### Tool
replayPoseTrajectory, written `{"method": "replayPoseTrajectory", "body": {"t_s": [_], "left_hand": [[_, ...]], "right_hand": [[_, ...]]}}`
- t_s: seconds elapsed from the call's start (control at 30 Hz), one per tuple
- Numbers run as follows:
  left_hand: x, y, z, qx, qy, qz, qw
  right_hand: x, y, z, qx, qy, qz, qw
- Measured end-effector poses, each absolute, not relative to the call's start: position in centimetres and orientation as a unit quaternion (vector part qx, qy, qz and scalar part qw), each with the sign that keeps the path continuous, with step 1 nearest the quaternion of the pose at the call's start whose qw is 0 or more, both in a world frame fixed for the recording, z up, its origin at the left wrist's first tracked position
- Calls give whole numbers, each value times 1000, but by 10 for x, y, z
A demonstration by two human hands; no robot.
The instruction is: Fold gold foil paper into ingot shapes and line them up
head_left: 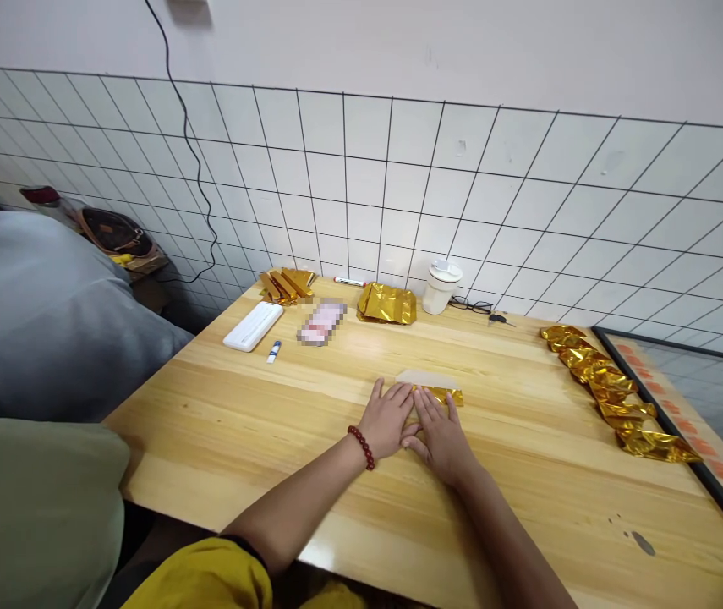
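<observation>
A sheet of gold foil paper [451, 395] lies partly folded on the table, its pale underside showing along the far edge. My left hand [387, 420], below a dark red bead bracelet [361, 447], rests flat with fingers outstretched at the paper's left end. Beside it, my right hand [442, 440] presses flat on the near edge of the foil, fingers extended and slightly spread. The fingertips of both hands almost meet and cover part of the paper. Neither hand grips anything.
Along the back of the wooden table [310, 423] are gold strips [286, 286], a gold foil stack [387, 303], a white cup [441, 288], glasses [472, 304] and keys [501, 320]. A white power bank [253, 326] lies left. Folded gold foil pieces [611, 385] line the right. A person [62, 313] sits left.
</observation>
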State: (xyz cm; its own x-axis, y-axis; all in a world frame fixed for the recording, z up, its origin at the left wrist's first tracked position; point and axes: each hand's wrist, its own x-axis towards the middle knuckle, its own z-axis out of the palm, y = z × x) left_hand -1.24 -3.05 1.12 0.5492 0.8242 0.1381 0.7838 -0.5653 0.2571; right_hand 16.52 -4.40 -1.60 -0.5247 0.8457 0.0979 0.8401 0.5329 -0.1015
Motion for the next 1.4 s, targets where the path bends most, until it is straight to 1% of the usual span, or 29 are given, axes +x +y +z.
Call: {"method": "replayPoseTrajectory", "body": {"t_s": [0.33, 0.53, 0.83, 0.93, 1.07, 1.17, 1.3, 1.4], "left_hand": [[-12, -31, 7, 871, 465, 138, 85], [-13, -30, 5, 872, 463, 137, 83], [-13, -31, 6, 872, 460, 144, 84], [-13, -31, 6, 872, 460, 144, 89], [-13, -31, 8, 872, 461, 140, 91], [-12, -31, 8, 870, 464, 138, 94], [-12, -31, 7, 869, 469, 130, 92], [-12, -30, 4, 870, 468, 129, 83]], "right_hand": [[172, -43, -20, -527, -847, -17, 63], [173, -44, -19, -539, -841, -4, 51], [202, -37, -24, -660, -751, -5, 18], [206, -35, -27, -674, -738, -13, 23], [202, -35, -27, -642, -761, -49, 81], [195, -36, -25, -559, -820, -65, 110], [183, -37, -25, -469, -878, -36, 90], [179, -38, -24, -468, -881, -10, 69]]}}
